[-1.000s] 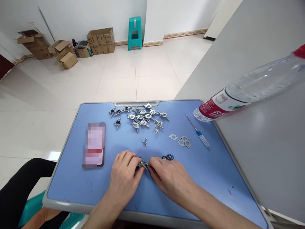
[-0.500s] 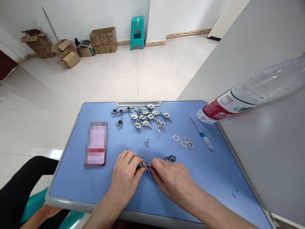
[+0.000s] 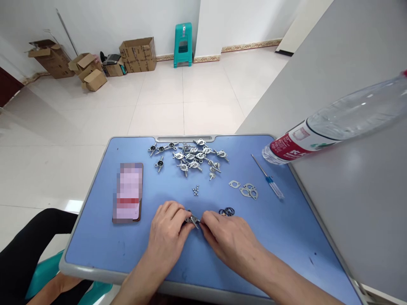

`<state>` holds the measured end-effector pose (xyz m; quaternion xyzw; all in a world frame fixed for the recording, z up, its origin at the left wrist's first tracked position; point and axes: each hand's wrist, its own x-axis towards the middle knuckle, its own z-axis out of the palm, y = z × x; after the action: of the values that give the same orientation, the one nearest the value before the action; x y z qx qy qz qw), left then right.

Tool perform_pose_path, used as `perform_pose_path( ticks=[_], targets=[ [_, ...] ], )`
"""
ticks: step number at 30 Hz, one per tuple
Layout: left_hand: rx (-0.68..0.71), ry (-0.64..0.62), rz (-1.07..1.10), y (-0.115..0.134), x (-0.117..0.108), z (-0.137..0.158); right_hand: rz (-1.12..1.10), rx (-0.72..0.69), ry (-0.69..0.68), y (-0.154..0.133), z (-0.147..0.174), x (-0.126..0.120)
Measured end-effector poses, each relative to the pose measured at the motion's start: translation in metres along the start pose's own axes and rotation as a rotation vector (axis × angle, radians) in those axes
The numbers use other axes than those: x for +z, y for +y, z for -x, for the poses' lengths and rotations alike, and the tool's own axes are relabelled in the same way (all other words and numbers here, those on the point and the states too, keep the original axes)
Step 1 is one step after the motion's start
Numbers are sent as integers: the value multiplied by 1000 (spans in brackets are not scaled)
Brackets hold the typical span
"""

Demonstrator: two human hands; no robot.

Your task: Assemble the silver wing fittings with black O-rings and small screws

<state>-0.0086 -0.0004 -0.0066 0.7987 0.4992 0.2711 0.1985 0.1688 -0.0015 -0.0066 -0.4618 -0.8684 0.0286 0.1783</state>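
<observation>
Over the bench (image 3: pixel 95 243), the left hand (image 3: pixel 168 224) grips a small metal part (image 3: pixel 192 219) while the right hand (image 3: pixel 224 231) pinches its end, near black rings (image 3: pixel 231 210).

Part (image 3: pixel 191 219) between left hand (image 3: pixel 170 224) and right hand (image 3: pixel 224 228): shiny metal. Fittings (image 3: pixel 190 156) beyond both hands look bright metallic. Plates (image 3: pixel 249 190) beyond right hand: smooth, duller metal. Tabletop (image 3: pixel 155 188) under hands: smooth, satin. Bottle (image 3: pixel 332 118), farther right: glossy clear plastic.

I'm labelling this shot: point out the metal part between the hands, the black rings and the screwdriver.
Metal part (image 3: pixel 192 219), head view: its exposed middle.
Black rings (image 3: pixel 227 211), head view: the pile's middle.
Screwdriver (image 3: pixel 270 179), head view: handle's blue section.
</observation>
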Motion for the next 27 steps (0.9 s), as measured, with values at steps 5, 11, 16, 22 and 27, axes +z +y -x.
perform_pose_path(
  ticks=[5, 11, 16, 22, 27],
  targets=[
    [8, 6, -8, 0, 0, 0, -1, -4, 9, -1, 0, 0],
    [5, 6, 5, 0, 1, 0, 0, -2, 2, -1, 0, 0],
    [4, 11, 6, 1, 2, 0, 0, -2, 10, -2, -1, -2],
    [5, 13, -5, 1, 2, 0, 1, -8, 12, -3, -1, -1],
    [10, 14, -15, 1, 2, 0, 5, -9, -2, -2, 0, -1]
  ],
)
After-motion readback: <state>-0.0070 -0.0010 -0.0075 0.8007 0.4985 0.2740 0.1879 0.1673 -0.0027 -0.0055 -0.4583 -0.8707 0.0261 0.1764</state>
